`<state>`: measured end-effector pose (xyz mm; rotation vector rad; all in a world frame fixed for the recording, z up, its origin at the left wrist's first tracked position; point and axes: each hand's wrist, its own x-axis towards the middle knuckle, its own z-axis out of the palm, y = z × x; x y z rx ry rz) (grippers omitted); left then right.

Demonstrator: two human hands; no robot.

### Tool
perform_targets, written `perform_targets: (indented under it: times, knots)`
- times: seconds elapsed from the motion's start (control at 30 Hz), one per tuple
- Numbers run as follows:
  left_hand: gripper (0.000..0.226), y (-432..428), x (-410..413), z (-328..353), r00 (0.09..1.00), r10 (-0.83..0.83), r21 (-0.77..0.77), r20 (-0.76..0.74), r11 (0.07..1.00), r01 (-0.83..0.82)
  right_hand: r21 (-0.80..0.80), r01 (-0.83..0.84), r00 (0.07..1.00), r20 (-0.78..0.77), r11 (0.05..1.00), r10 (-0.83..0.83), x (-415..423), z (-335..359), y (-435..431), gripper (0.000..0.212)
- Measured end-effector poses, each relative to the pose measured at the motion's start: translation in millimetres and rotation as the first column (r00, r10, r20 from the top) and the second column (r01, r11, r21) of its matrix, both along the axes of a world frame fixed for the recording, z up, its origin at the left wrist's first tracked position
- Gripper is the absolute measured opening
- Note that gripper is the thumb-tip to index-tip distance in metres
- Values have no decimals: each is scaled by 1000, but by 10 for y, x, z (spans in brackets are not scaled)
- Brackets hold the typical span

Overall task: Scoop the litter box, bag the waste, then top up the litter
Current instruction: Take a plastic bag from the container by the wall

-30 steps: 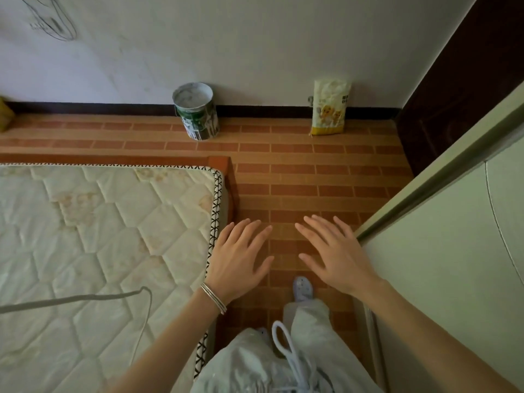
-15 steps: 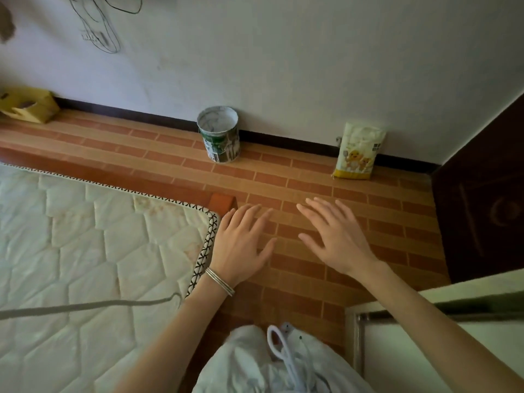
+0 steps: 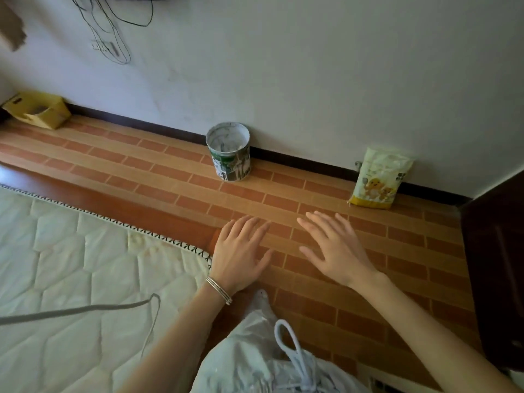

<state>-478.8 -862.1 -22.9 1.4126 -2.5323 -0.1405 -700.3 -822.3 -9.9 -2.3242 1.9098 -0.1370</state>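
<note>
My left hand (image 3: 241, 256) and my right hand (image 3: 333, 249) are held out flat over the brick-patterned floor, fingers spread, holding nothing. A yellow litter bag (image 3: 380, 180) with a cartoon print leans against the far wall at the right. A round can (image 3: 228, 151) lined with a pale plastic bag stands by the wall near the middle. A yellow cardboard box (image 3: 38, 110) sits on the floor at the far left; I cannot tell what is in it.
A quilted mattress (image 3: 71, 265) on a low wooden frame fills the left, with a grey cord across it. A dark wooden door (image 3: 496, 265) stands at the right. Cables hang on the white wall (image 3: 312, 66).
The view has swung left and up: the pale door at the right has left the frame and the yellow box has come into view. Both hands stay spread and empty.
</note>
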Motion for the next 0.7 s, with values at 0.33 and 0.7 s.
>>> perform_targets:
  times: [0.33, 0.7]
  knots:
    - [56, -1598, 59, 284, 998, 58, -43, -20, 997, -59, -101, -25, 1000, 5, 995, 25, 74, 256, -1663, 58]
    - [56, -2360, -69, -33, 976, 216, 21, -3, 976, -216, -19, -192, 981, 22, 981, 193, -68, -54, -2835, 56]
